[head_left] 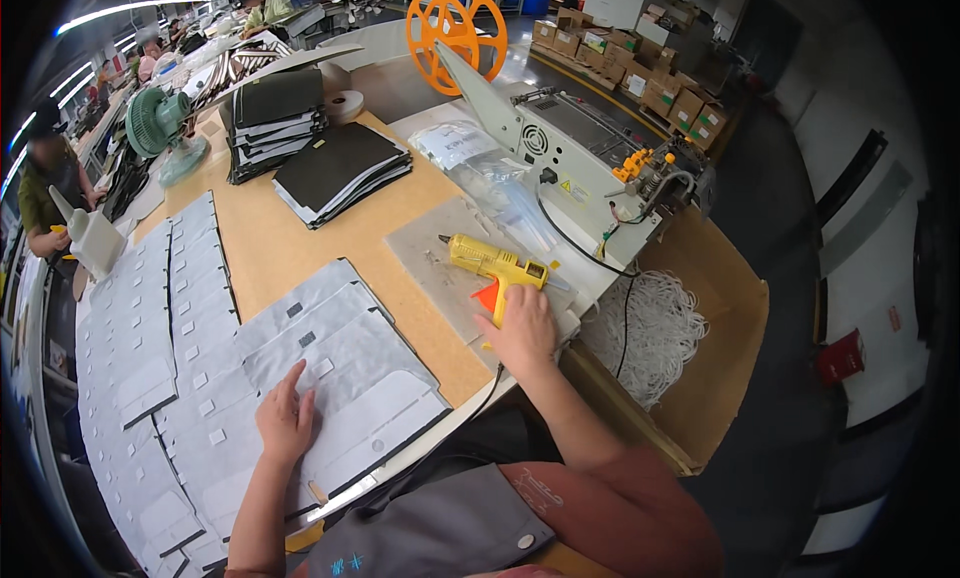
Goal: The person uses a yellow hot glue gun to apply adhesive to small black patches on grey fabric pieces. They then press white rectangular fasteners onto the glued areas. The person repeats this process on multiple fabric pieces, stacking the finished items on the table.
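Note:
My right hand (527, 330) is wrapped round the grip of a yellow hot glue gun (492, 259) with an orange-red trigger. The gun lies over a stained grey board (425, 240), its nozzle toward the far left. My left hand (284, 418) rests on a pale grey fabric panel (375, 353) with dark edging, index finger stretched out and the other fingers loosely bent. Just beyond that fingertip are a small white square (322, 369) and two small dark patches. More pale panels (205, 353) dotted with small white squares overlap to the left.
Dark-and-white panel stacks (345, 170) stand at the far side. A grey machine (570, 163) with an orange reel (455, 40) is at far right, beside clear plastic bags (490, 173). A carton (725, 328) holds tangled white cord (655, 323). A co-worker (55, 193) stands left near a white bottle (95, 240).

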Action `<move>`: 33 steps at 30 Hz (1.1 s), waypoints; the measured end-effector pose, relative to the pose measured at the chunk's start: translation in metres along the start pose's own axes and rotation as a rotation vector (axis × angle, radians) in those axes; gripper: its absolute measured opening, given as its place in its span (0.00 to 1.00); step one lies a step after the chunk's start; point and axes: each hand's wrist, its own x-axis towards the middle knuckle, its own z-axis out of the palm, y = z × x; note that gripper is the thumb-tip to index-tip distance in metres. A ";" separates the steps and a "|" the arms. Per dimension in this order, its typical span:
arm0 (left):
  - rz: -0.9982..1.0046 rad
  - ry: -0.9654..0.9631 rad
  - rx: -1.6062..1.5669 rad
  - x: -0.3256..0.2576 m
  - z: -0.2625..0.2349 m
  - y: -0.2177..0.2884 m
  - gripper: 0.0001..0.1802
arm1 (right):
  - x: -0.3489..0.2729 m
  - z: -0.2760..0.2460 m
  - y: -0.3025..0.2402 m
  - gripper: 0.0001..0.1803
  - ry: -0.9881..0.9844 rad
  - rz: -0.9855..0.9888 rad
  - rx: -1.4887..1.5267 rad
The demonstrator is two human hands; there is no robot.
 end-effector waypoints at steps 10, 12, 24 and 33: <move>-0.857 -0.153 -1.480 -0.006 -0.037 0.044 0.22 | -0.003 0.006 0.018 0.40 -0.177 0.253 0.140; -0.950 -0.224 -1.666 -0.015 -0.039 0.049 0.20 | 0.002 0.013 0.023 0.39 -0.181 0.268 0.139; -0.999 -0.273 -2.152 -0.049 -0.037 0.050 0.15 | 0.003 -0.023 0.006 0.24 -0.222 0.505 1.532; -0.809 -0.620 -1.232 -0.028 -0.059 0.080 0.14 | 0.069 -0.102 -0.026 0.29 -0.413 0.081 2.272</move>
